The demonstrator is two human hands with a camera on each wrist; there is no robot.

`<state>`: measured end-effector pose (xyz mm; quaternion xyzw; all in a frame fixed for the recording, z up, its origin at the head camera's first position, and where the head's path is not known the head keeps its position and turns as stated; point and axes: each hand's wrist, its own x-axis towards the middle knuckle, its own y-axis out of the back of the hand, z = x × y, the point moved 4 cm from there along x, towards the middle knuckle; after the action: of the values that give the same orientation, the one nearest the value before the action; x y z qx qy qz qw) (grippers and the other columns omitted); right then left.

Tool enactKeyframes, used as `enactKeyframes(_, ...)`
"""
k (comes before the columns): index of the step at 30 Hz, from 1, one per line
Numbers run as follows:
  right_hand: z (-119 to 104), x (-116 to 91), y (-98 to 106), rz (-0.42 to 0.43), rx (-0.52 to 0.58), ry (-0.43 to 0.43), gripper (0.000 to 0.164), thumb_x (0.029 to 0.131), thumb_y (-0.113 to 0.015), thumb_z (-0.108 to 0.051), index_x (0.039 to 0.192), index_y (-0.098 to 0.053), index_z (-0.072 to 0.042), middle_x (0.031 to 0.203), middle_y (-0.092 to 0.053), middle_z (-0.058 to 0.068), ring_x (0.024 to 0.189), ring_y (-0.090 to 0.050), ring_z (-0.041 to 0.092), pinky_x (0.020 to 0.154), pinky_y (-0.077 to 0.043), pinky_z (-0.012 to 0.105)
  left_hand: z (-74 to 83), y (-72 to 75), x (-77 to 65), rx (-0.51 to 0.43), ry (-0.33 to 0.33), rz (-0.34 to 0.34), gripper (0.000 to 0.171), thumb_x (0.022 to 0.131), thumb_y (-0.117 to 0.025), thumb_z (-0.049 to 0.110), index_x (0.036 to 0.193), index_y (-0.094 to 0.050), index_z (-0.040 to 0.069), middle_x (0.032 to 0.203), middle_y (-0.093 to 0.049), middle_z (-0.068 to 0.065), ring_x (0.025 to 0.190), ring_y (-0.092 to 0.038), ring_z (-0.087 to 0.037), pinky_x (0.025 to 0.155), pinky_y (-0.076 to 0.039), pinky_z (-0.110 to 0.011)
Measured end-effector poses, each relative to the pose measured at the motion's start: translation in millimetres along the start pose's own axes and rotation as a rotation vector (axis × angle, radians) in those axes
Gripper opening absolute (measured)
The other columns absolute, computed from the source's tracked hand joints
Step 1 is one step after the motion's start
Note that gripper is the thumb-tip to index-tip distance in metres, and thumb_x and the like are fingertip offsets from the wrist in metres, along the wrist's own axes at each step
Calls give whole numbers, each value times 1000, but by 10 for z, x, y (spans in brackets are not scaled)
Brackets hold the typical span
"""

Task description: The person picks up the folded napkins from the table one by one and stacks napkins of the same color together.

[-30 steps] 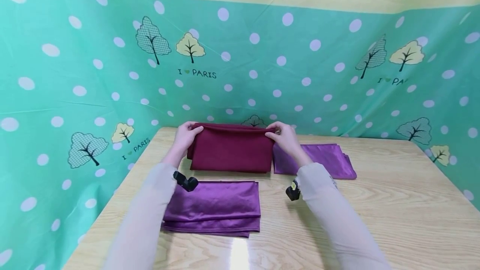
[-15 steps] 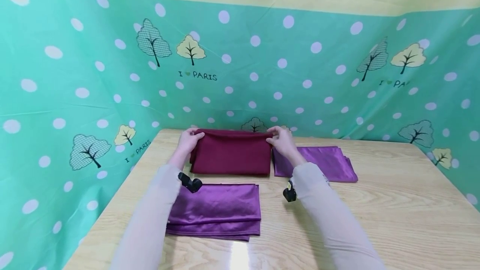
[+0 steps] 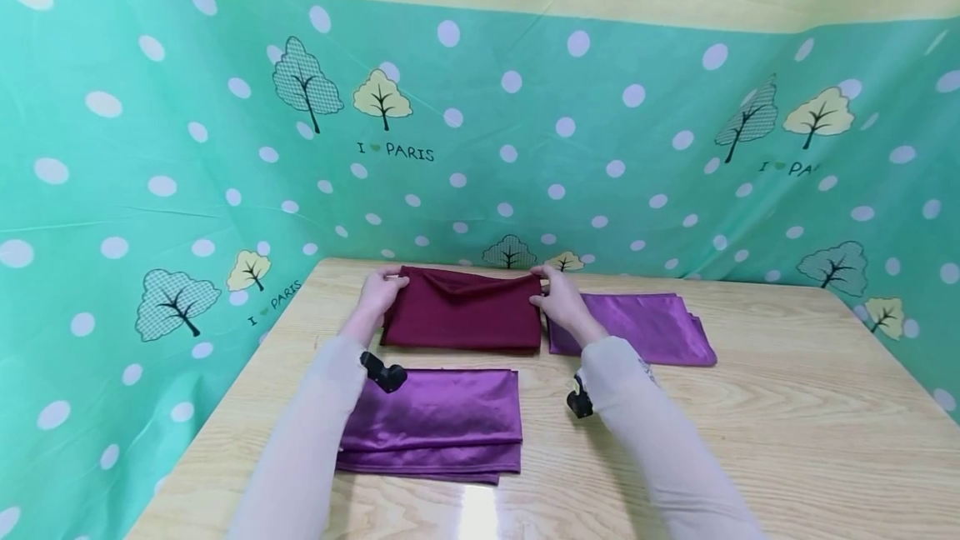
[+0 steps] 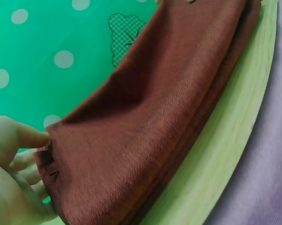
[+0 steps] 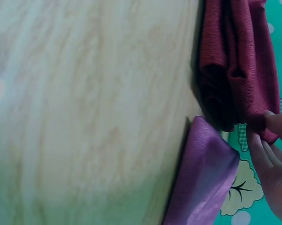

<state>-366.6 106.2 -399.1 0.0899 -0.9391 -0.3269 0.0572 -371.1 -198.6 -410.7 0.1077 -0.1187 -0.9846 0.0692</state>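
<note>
A folded maroon cloth (image 3: 465,315) lies at the back of the wooden table, its far edge sagging in the middle between my hands. My left hand (image 3: 378,294) pinches its far left corner, thumb at the front and fingers behind, with the layered end showing in the left wrist view. At the far right corner my right hand (image 3: 561,300) pinches the cloth between thumb and fingers. In the right wrist view the maroon cloth's folded layers (image 5: 244,61) hang beside the hand.
One folded purple satin cloth (image 3: 442,415) lies in front of the maroon one, partly under my left forearm. Another purple cloth (image 3: 652,327) lies to the right, partly behind my right hand. A green dotted curtain (image 3: 480,123) stands behind the wooden table (image 3: 787,407).
Both hands have come down and slightly nearer with the maroon cloth's far edge. That edge, straight before, now dips in the middle. The purple cloths stay put.
</note>
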Motion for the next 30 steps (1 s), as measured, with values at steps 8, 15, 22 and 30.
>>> enactKeyframes(8, 83, -6, -46, 10, 5, -46, 54, 85, -59, 1, 134, -36, -5, 137, -38, 17, 115, -50, 32, 86, -47, 39, -116, 20, 3, 57, 22, 20, 47, 89, -53, 12, 133, -40, 2, 126, -44, -21, 105, -49, -29, 89, -42, -38)
enactKeyframes(15, 108, -2, -58, -2, -26, -73, 46, 87, -57, -1, 131, -44, -5, 134, -44, 17, 115, -48, 31, 87, -46, 40, -190, 51, 18, 137, 33, 89, 44, 86, -58, 13, 128, -47, 3, 117, -51, -19, 97, -53, -27, 82, -44, -35)
enactKeyframes(22, 144, 2, -88, 7, -96, -100, 44, 86, -59, -3, 128, -49, -4, 121, -53, 18, 106, -52, 28, 79, -48, 35, -227, 35, -23, 199, 19, 207, 38, 82, -61, 11, 120, -55, 6, 108, -58, -17, 92, -57, -27, 80, -45, -35)
enactKeyframes(30, 97, -17, -52, -4, -142, -107, 47, 85, -59, -3, 130, -48, -5, 111, -57, 18, 92, -57, 25, 65, -48, 28, -189, 67, -51, 247, 2, 200, 38, 81, -64, 12, 117, -56, 3, 107, -60, -20, 94, -57, -29, 83, -44, -37)
